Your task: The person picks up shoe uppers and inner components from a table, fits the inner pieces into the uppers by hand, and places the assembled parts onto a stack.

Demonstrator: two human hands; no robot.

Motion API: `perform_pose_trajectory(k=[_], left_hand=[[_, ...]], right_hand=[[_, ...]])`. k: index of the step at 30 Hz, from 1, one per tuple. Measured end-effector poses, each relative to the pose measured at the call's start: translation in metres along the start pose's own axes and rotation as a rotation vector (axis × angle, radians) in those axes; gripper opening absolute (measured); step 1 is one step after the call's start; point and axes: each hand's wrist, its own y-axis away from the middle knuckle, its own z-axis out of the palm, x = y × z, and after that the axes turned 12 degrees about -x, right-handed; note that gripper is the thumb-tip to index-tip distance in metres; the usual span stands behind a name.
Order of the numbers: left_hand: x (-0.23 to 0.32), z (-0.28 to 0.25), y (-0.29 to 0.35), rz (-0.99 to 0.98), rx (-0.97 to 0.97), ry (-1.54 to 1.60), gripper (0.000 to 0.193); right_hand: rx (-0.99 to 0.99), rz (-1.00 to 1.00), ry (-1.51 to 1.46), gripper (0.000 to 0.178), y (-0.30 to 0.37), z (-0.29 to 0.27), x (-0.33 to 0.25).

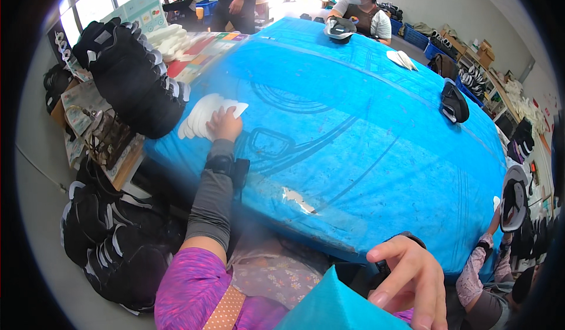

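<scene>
My left hand (225,124) rests on a fanned pile of white insole-shaped pieces (200,115) at the left edge of the blue-covered table (329,153). Its fingers are spread over the pieces, and one white piece pokes out past the fingertips. My right hand (415,283) is raised close to the camera at the lower edge. Its fingers are apart and curved, with nothing visible in them. Beside its fingertips a teal pointed thing (326,306) fills the bottom of the view.
Stacked black shoes (126,77) tower beside the pile; more black shoes (118,247) lie low at left. Single shoes (453,102) and white pieces (402,60) sit across the table. A person (365,12) sits at the far side; another person's arms (474,271) hold a shoe (514,197) at right.
</scene>
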Motion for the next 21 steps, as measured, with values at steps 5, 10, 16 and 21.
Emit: perform_pose_trajectory(k=[5,10,16,21], left_hand=[[0.03,0.005,-0.002,0.061,-0.061,0.04,0.045],[0.015,-0.002,0.0,0.035,-0.065,0.035,0.046],[0.014,-0.002,0.001,0.034,-0.07,0.033,0.045],[0.012,0.001,-0.001,0.063,-0.054,0.014,0.045]], right_hand=[[0.003,0.001,0.065,0.059,0.001,-0.001,-0.005],[-0.026,-0.003,-0.002,0.058,0.001,-0.007,0.0],[-0.042,0.021,-0.016,0.057,-0.002,-0.005,-0.003],[-0.012,0.034,0.016,0.058,-0.001,-0.005,0.0]])
